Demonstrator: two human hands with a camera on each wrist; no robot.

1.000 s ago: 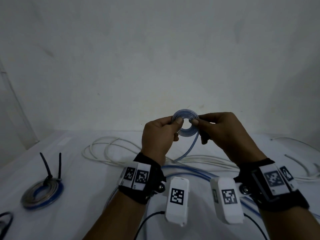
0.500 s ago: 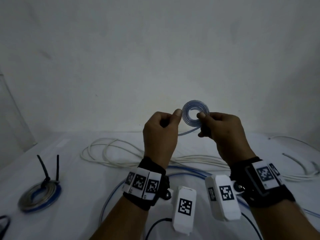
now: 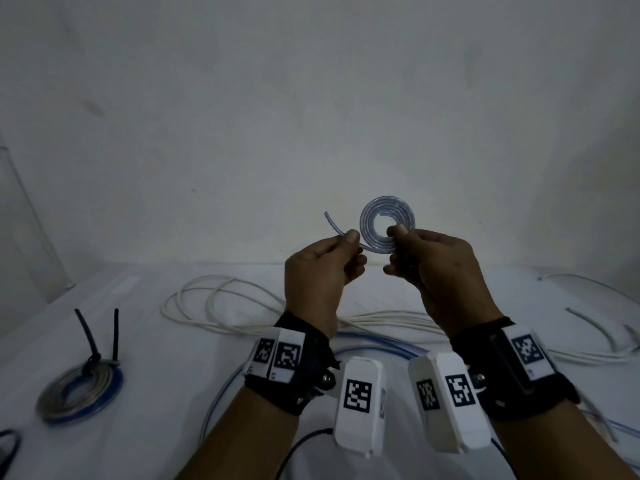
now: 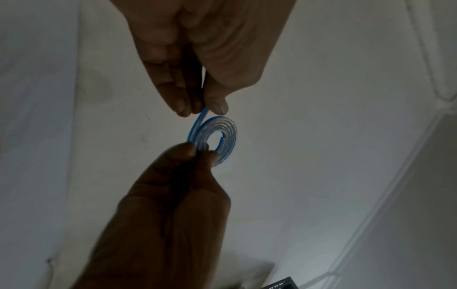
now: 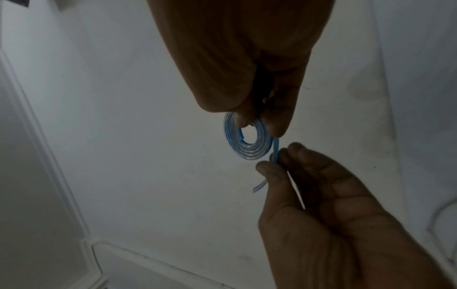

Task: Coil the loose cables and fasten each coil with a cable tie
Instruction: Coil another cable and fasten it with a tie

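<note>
A clear cable with a blue stripe is wound into a small flat coil (image 3: 387, 206) and held up in front of the wall. My right hand (image 3: 398, 237) pinches the coil's lower edge between thumb and fingers, as the right wrist view shows with the coil (image 5: 237, 150) under my right hand (image 5: 257, 125). My left hand (image 3: 348, 239) pinches the cable's tail just left of the coil. The short free end (image 3: 329, 220) sticks up past the left fingers. In the left wrist view my left hand (image 4: 205, 111) grips the tail above the coil (image 4: 228, 127). Something dark sits inside the right hand's curled fingers.
On the white table, a finished coil (image 3: 79, 389) bound with a black cable tie (image 3: 91, 341) lies at the left. Loose white cable (image 3: 221, 306) loops behind my wrists. Another clear blue-striped cable (image 3: 374, 344) runs under them. More cable (image 3: 588, 323) lies at the right.
Both hands have risen with the coil. The length that hung down to the table has been wound in, and only a short free end now sticks out past the left fingers.
</note>
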